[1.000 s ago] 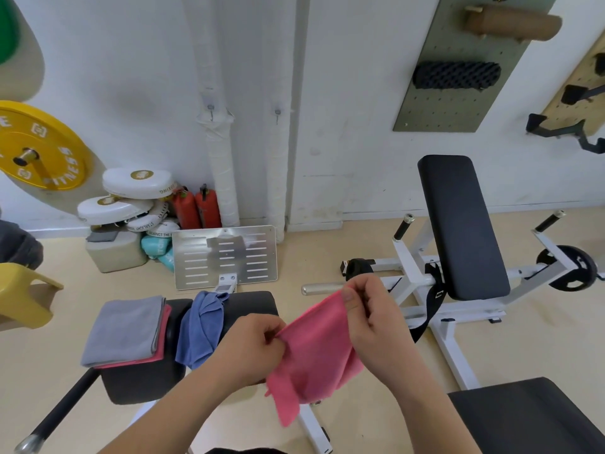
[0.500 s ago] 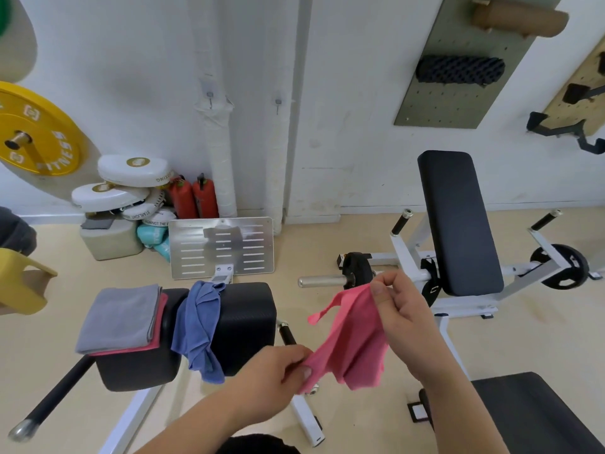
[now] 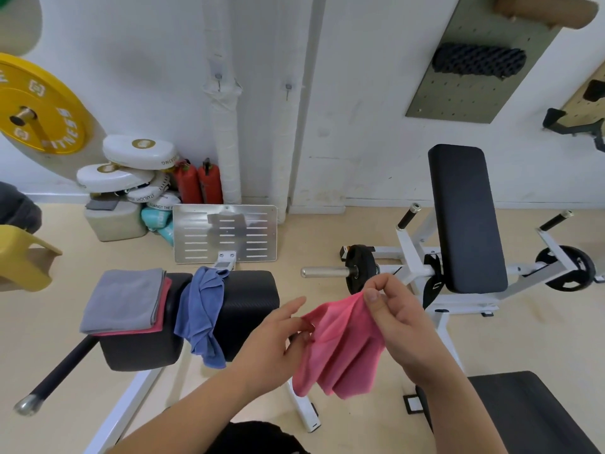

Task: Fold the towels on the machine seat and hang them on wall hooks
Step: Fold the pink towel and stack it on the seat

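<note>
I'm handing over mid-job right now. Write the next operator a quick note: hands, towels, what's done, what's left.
Right hand: pinches the top of the pink towel, which hangs crumpled in the air.
Left hand: fingers at that towel's left edge; whether they grip it is unclear.
Machine seat: folded grey towel stacked on a second pink towel; blue towel draped over the seat, unfolded.
Wall hooks: both bare.
Done: two towels folded.
Left: fold the pink and blue towels, then hang all four.
</note>
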`<state>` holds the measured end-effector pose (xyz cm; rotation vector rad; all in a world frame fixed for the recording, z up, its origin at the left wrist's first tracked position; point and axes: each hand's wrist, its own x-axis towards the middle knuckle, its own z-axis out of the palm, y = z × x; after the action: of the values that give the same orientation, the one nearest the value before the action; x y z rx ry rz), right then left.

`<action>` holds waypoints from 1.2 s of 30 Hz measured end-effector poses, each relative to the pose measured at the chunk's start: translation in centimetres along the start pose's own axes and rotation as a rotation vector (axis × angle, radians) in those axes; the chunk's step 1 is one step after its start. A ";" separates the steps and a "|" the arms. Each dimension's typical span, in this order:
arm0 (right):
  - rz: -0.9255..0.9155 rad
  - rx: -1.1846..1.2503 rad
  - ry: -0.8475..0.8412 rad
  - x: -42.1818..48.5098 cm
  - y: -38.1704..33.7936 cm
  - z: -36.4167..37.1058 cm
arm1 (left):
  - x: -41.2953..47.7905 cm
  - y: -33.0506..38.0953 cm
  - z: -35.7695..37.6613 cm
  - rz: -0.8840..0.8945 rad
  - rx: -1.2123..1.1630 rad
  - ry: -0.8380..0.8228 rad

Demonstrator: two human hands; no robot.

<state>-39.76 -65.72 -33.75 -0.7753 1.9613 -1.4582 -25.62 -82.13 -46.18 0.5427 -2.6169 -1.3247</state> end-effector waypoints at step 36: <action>0.041 0.016 0.202 23.3 -7.6 15.1 | 4.3 -10.0 -34.8 -0.116 0.154 0.403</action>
<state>-43.43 -94.30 -32.42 -0.5970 2.0985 -1.5783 -16.69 -115.16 -33.64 0.8931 -2.3886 -0.9252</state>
